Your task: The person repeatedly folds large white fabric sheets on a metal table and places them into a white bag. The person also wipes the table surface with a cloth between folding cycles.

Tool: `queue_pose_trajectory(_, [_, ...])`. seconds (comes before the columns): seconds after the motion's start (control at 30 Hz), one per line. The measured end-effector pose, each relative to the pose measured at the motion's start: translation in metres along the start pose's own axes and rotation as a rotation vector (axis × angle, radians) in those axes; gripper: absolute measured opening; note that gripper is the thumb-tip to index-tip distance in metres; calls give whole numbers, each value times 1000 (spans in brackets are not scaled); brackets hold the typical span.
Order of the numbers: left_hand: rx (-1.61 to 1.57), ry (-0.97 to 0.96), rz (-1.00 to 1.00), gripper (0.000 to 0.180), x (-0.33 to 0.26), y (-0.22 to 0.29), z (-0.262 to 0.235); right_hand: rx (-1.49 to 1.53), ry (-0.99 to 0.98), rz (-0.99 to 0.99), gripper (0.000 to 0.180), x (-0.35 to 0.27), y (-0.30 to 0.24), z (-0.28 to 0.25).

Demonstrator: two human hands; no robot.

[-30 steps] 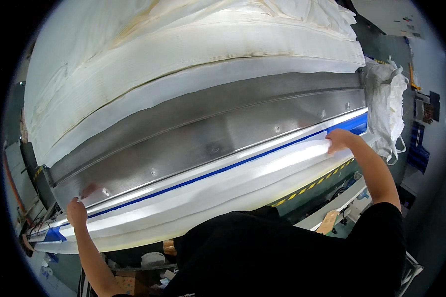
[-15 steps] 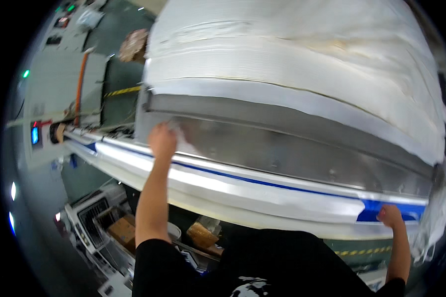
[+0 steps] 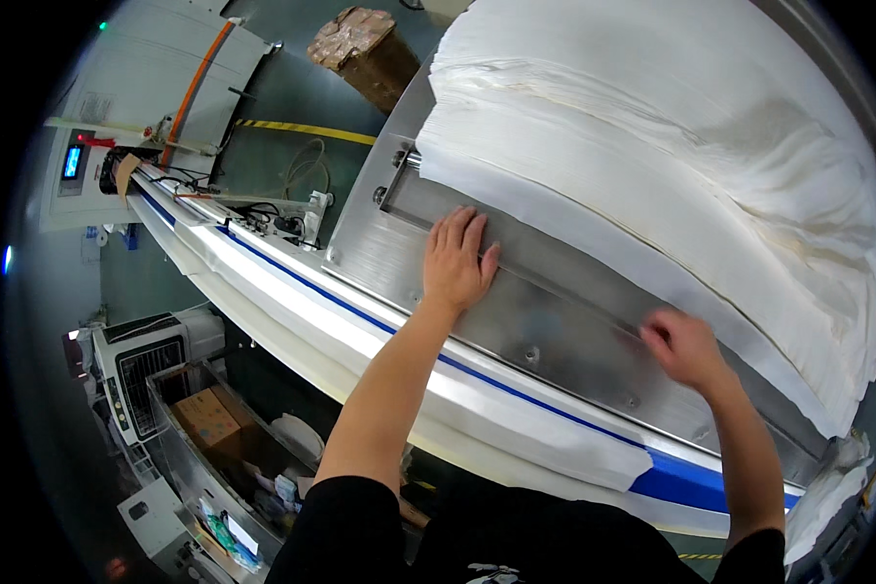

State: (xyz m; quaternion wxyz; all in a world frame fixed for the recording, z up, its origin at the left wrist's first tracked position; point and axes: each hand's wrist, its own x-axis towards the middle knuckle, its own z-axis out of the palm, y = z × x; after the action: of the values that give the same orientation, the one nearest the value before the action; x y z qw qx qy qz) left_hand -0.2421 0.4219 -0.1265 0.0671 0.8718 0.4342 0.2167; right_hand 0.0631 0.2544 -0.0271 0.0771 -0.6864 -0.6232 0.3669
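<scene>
My left hand (image 3: pixel 457 261) lies on a bare steel plate (image 3: pixel 574 336), palm down, thumb held apart from the fingers, and holds nothing. Farther right my right hand (image 3: pixel 686 348) is over the same plate, close to the lower edge of a tall stack of thin white sheets (image 3: pixel 652 127). Its fingers look curled, but motion smears them, and I cannot tell whether anything is in them. In front of the plate runs a long conveyor belt with a blue surface (image 3: pixel 686 479), most of it covered by a strip of white sheets (image 3: pixel 526 428).
Beyond the conveyor's left end stands a white machine cabinet with a small lit screen (image 3: pixel 72 163). A taped cardboard box (image 3: pixel 375 58) is on the floor at the back. Lower left are a white appliance with a grille (image 3: pixel 151 375) and a metal cart (image 3: pixel 190 457) holding boxes.
Both hands have moved from the conveyor's edge onto the steel plate. A whitish piece seen at my left hand earlier is no longer there. The whole view has tilted and shifted.
</scene>
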Motion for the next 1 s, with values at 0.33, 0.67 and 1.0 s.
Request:
queue_pose_trajectory(0.33, [-46, -29, -34, 42, 8, -3, -4, 117, 269, -294, 17, 262, -129, -8])
queue_pose_trajectory(0.67, [-114, -47, -69, 43, 7, -9, -4, 130, 293, -242, 16, 298, -134, -2])
queue_pose_trajectory(1.0, [100, 227, 16, 53, 90, -64, -15, 2, 487, -331, 14, 302, -122, 8])
